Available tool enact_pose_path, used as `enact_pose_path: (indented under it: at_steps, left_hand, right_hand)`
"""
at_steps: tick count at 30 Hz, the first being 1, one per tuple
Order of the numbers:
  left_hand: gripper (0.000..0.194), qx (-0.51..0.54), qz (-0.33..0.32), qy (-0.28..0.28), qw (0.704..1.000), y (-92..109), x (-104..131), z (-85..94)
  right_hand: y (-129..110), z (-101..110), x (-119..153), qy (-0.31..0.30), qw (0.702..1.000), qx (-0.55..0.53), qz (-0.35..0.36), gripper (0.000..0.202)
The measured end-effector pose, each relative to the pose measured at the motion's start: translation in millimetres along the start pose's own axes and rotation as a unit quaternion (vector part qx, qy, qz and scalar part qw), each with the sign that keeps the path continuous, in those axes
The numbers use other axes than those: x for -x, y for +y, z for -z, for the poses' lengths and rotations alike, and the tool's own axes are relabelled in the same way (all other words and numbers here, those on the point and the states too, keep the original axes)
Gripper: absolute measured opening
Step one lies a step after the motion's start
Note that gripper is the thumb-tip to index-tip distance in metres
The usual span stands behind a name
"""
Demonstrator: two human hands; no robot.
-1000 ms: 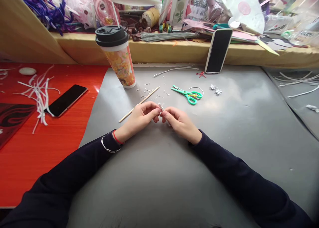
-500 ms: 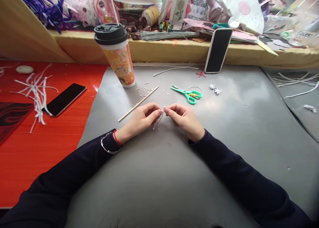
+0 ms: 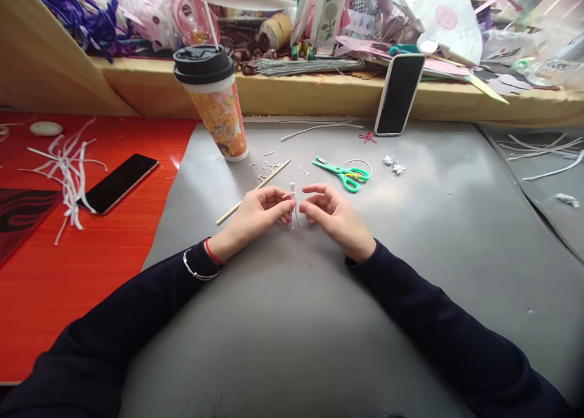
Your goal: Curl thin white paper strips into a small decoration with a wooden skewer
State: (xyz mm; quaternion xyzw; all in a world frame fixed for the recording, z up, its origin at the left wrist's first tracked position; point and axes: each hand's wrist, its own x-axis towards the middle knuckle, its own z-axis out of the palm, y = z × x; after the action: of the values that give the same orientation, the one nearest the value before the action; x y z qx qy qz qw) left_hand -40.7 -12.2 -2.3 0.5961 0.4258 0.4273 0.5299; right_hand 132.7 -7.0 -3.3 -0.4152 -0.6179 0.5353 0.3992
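Between my two hands a small bundle of white cord (image 3: 292,191) stands nearly upright, its loose ends hanging down. My left hand (image 3: 261,213) pinches it between thumb and fingers. Just to its right, my right hand (image 3: 335,217) has its thumb and forefinger apart, with nothing visible between them. A pointed wooden stick (image 3: 232,210) lies on the grey mat (image 3: 292,320), partly behind my left hand. Green-handled scissors (image 3: 343,173) rest beyond my right hand, with a thin white loop and a yellow piece at the handles. White cord scraps (image 3: 272,166) lie near the stick.
A tall lidded paper cup (image 3: 219,114) stands at the back left; a phone (image 3: 399,95) leans upright at the back right. Small white knotted pieces (image 3: 395,165) lie right of the scissors. Another phone (image 3: 119,184) and white strips (image 3: 73,168) are on the red tabletop (image 3: 104,266).
My right thumb and forefinger have parted and let go of the cord bundle. The bundle has turned more upright and moved slightly left in my left hand.
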Motion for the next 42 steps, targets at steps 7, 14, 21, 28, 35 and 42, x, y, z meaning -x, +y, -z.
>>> enact_pose_path:
  at_steps: [7, 14, 21, 28, 35, 42]
  left_hand:
    - [0.018, 0.063, 0.013, 0.035, 0.997, 0.2, -2.5, 0.9]
    - [0.017, 0.086, 0.021, 0.018, 0.996, -1.9, -3.7, 1.3]
    - [0.018, 0.093, 0.026, 0.037, 0.995, 0.9, -3.8, 1.7]
    - [0.017, 0.098, 0.022, 0.037, 0.994, 2.4, -2.7, 1.5]
    - [0.036, 0.076, 0.031, -0.018, 0.996, -0.4, -2.1, 3.5]
    - [0.038, -0.004, 0.011, -0.008, 1.000, -2.5, 0.0, 1.7]
  right_hand:
    - [4.1, -3.3, 3.7, -0.011, 0.994, 0.097, 0.054, 0.018]
    - [-0.4, -3.8, 4.9, 0.009, 0.993, 0.092, 0.071, 0.019]
    - [-2.0, -3.6, 4.7, -0.006, 0.997, 0.057, 0.058, 0.019]
    - [0.0, -4.2, 5.6, 0.022, 0.986, 0.117, 0.116, 0.011]
    - [0.7, -4.1, 4.7, 0.048, 0.981, 0.146, 0.119, 0.013]
    - [3.0, -3.6, 4.6, 0.070, 0.971, 0.180, 0.143, 0.008]
